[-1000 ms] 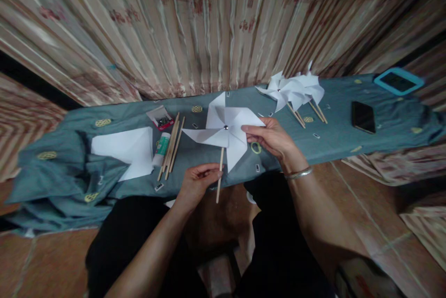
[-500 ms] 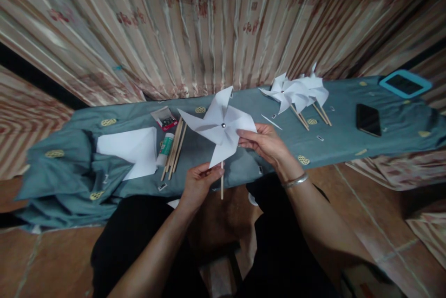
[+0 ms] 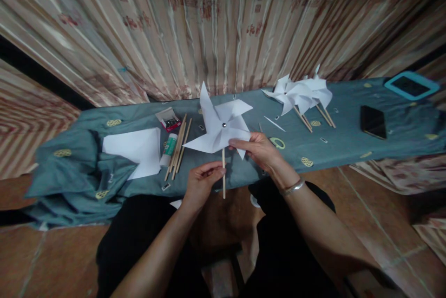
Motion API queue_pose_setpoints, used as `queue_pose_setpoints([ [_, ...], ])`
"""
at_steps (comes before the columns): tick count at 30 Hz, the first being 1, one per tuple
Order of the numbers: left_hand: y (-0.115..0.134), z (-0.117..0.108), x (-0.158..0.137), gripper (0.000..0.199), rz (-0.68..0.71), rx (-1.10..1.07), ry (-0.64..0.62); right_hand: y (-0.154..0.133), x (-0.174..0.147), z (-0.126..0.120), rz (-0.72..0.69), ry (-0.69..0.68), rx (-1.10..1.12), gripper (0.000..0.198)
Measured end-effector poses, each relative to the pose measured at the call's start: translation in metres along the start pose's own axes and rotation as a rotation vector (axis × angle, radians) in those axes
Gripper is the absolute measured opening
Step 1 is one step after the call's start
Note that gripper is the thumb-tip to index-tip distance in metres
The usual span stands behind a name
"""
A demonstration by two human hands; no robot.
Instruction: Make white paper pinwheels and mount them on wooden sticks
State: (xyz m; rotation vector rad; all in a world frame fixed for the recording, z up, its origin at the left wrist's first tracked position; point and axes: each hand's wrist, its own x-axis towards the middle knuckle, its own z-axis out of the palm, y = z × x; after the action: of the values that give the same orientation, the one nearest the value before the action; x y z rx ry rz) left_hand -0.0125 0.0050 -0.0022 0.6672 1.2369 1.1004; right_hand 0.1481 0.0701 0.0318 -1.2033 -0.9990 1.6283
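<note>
A white paper pinwheel (image 3: 218, 133) is held upright over the front of the cloth-covered table, a round silver pin at its centre. Its thin wooden stick (image 3: 224, 186) is pinched between the thumb and fingers of my left hand (image 3: 202, 182). My right hand (image 3: 261, 149), with a silver bangle at the wrist, grips one blade at the lower right; the fingers behind the paper are hidden. To the left lie several loose wooden sticks (image 3: 180, 145), a green-and-white glue stick (image 3: 169, 149) and a small open box of pins (image 3: 169, 119).
White paper sheets (image 3: 139, 147) lie at the left, partly under bunched cloth. Several pinwheels (image 3: 301, 93) rest at the back right. Scissors with a yellow-green handle (image 3: 278, 143) lie by my right hand. Farther right are a black phone (image 3: 373, 122) and a blue-framed tablet (image 3: 412, 85).
The pinwheel's blades have turned on the stick, and my right hand has shifted slightly left and down with a blade. The scissors' handle now shows beside it.
</note>
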Motion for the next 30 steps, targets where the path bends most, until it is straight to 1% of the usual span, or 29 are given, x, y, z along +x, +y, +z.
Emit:
queue_pose_setpoints([
  [6,0.002,0.001,-0.001,0.03,-0.013,-0.018,-0.02,0.004,0.0,0.007,0.043,0.018,0.03,0.028],
  [13,0.0,0.001,-0.001,0.031,0.009,0.008,-0.02,0.007,0.0,0.009,0.003,0.05,-0.037,0.032],
  [16,0.0,0.0,0.0,0.031,0.024,0.018,-0.022,0.006,-0.001,0.009,-0.001,0.035,-0.056,0.035],
  [19,0.0,-0.001,0.001,0.031,0.01,0.0,-0.013,0.002,-0.003,0.008,-0.027,-0.016,-0.078,0.035],
  [21,0.0,-0.002,0.002,0.032,-0.007,-0.016,-0.006,-0.002,-0.005,0.006,-0.072,-0.061,-0.124,0.034],
  [23,0.001,-0.003,0.003,0.033,-0.023,-0.041,0.001,-0.008,-0.007,0.0,-0.128,-0.076,-0.204,0.032],
  [25,0.001,-0.004,0.003,0.033,-0.031,-0.064,0.003,-0.014,-0.009,-0.009,-0.159,-0.044,-0.294,0.034],
  [27,0.002,-0.005,0.003,0.032,-0.039,-0.073,-0.001,-0.02,-0.008,-0.022,-0.179,0.026,-0.346,0.036],
  [28,0.002,-0.005,0.002,0.032,-0.044,-0.072,-0.007,-0.022,-0.007,-0.028,-0.212,0.077,-0.341,0.037],
  [30,0.003,-0.005,0.001,0.031,-0.056,-0.062,-0.029,-0.025,-0.003,-0.041,-0.331,0.202,-0.304,0.035],
])
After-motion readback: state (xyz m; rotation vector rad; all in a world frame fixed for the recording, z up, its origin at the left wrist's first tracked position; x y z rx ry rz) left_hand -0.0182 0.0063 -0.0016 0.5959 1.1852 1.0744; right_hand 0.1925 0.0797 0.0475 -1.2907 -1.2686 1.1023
